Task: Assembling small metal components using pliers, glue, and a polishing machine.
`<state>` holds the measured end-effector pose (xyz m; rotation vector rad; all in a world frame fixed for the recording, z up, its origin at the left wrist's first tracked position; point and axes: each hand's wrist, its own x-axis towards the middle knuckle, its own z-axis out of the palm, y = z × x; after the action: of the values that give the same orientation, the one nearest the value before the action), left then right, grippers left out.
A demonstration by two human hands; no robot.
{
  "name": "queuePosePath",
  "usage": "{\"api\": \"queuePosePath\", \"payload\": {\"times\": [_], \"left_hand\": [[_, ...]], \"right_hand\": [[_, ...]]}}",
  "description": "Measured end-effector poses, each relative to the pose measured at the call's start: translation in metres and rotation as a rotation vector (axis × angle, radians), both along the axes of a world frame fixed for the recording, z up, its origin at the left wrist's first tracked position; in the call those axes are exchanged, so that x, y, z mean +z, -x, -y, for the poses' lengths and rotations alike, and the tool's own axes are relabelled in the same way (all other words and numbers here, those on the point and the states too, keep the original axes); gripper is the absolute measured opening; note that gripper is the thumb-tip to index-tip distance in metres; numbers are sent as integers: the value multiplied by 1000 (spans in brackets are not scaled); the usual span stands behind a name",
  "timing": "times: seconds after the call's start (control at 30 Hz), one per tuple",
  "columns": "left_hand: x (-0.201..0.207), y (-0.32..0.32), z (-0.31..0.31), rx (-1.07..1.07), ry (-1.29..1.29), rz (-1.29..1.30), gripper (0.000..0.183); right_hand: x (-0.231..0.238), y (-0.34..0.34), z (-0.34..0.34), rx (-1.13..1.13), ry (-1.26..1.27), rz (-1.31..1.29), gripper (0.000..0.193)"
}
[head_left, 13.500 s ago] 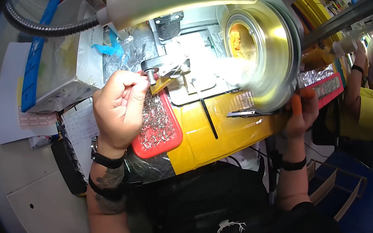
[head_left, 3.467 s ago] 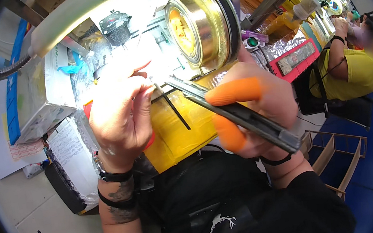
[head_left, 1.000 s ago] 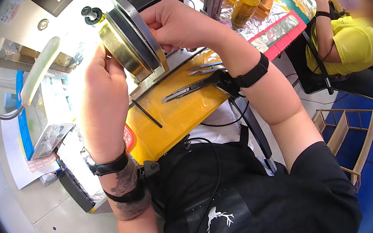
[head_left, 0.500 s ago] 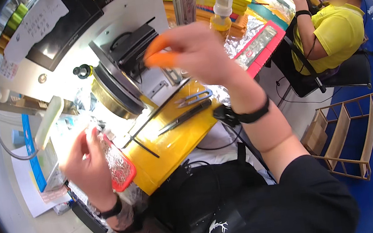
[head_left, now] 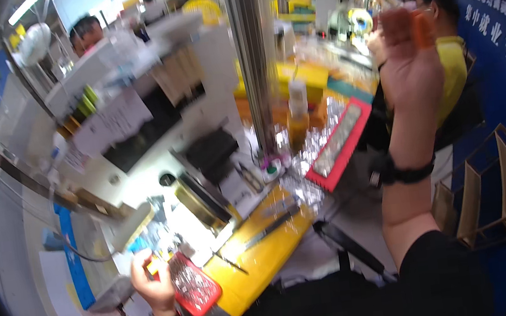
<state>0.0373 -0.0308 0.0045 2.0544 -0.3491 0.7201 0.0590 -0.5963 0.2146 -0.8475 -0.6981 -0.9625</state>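
My left hand is beside a red tray lined with crumpled foil. Its fingers are curled together near a small yellow spot; what they hold, if anything, I cannot make out. High on the right, my right hand is raised away from the bench, palm showing and no object visible in it. Orange coverings sit on some of its fingers, which are blurred. Tweezers and a thin dark tool lie on the yellow work mat. Behind them stands a gold-and-black reel.
A metal post rises behind the mat. Right of it are a pump bottle and a long red tray. A lamp head hangs at left. A person in yellow sits beyond my right hand; a wooden rack stands at right.
My view has tilted up, showing more of the room. My right hand has moved from above the bench up and right, its fingers now upward. My left hand stays near the foil-lined red tray.
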Motion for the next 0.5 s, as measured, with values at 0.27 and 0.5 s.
{"api": "queuePosePath", "payload": {"times": [0.27,0.5], "left_hand": [[0,5,-4,30,-50,24,28],[10,3,3,30,-98,20,22]], "right_hand": [[110,-34,-154,180,516,-207,18],[181,-91,-171,166,212,-303,12]]}}
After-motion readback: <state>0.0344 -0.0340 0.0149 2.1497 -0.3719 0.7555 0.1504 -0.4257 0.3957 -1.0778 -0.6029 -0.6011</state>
